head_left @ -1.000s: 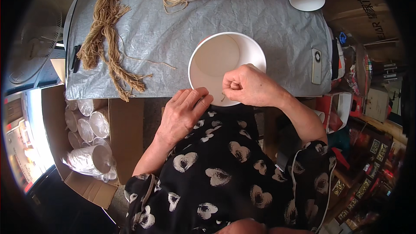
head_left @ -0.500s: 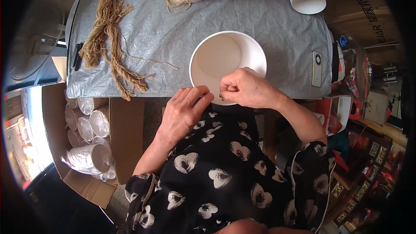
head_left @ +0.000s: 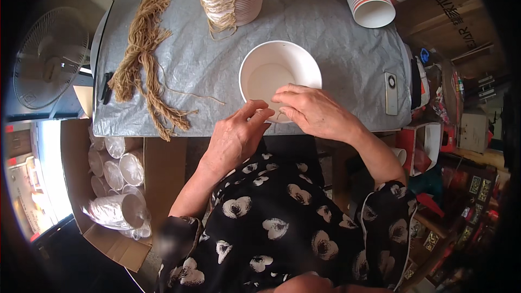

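Note:
A white paper bucket (head_left: 290, 57) stands at the table's front edge, its open mouth facing me. My left hand (head_left: 239, 133) is closed at the near left of its rim, fingertips bent over the edge. Across the near right rim reaches my right hand (head_left: 320, 109), fingers bent and thumb close to them. A short thin cord (head_left: 280, 114) shows at the right thumb tip, by the bucket's near wall; the fingers hide most of it. Left of the bucket lies a bundle of tan cords (head_left: 144, 54), one loose strand stretching toward it.
A stack of orange-and-white buckets (head_left: 247, 0) draped with cords stands at the back. More stacked buckets (head_left: 374, 11) lie at the far right. A white phone-like object (head_left: 391, 95) lies near the right edge. A carton (head_left: 163, 184) of wrapped cups stands below left, a fan (head_left: 51, 57) beyond.
My right fingers have opened out from a tighter pinch and shifted slightly left and up. The bucket has tilted, showing less of its base. The whole view has shifted a little.

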### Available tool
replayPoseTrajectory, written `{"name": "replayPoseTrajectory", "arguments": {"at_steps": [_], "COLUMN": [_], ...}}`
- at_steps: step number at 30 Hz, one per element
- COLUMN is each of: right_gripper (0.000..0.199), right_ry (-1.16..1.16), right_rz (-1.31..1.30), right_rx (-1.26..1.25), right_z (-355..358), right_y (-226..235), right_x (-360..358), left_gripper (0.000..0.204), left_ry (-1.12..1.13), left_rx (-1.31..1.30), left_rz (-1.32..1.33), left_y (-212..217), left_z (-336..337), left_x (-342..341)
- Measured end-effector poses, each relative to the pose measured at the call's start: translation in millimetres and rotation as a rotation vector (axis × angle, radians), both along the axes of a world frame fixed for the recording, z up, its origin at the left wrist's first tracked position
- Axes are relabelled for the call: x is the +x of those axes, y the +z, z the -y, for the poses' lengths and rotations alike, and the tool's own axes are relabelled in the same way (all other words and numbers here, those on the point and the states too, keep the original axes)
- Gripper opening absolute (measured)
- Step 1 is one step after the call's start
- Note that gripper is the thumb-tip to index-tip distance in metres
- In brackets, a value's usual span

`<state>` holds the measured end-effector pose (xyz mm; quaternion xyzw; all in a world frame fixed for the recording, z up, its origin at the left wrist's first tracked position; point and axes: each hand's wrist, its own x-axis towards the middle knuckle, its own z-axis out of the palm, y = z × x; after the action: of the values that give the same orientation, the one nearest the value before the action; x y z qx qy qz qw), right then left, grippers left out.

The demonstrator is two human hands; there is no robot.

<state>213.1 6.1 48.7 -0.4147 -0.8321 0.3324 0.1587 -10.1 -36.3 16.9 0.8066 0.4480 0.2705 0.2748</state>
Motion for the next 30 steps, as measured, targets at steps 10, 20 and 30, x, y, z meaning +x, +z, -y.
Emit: {"name": "replayPoseTrajectory", "arguments": {"at_steps": [10,20,30], "right_gripper": [0.018,0.015,0.010], "right_ry": [-0.497,-0.817,-0.718], "right_rz": [-0.504,-1.232,-1.181], "right_rx": [-0.235,-0.687,-0.697], "right_z": [84.8,69.4,60.3], "right_y": [-28.4,-102.0,-94.2], "right_x": [17.5,-51.7,-38.4], "left_gripper": [0.017,0.023,0.032], "left_ry": [-0.077,-0.024,-0.007], "left_rx": [-0.037,-0.043,-0.165], "left_rz": [0.081,0.075,0.217], "left_y": [0.3,-2.8,-10.5], "left_z": [-11.7,-14.1,-41.6], "left_x": [8.2,12.0,-6.1]}}
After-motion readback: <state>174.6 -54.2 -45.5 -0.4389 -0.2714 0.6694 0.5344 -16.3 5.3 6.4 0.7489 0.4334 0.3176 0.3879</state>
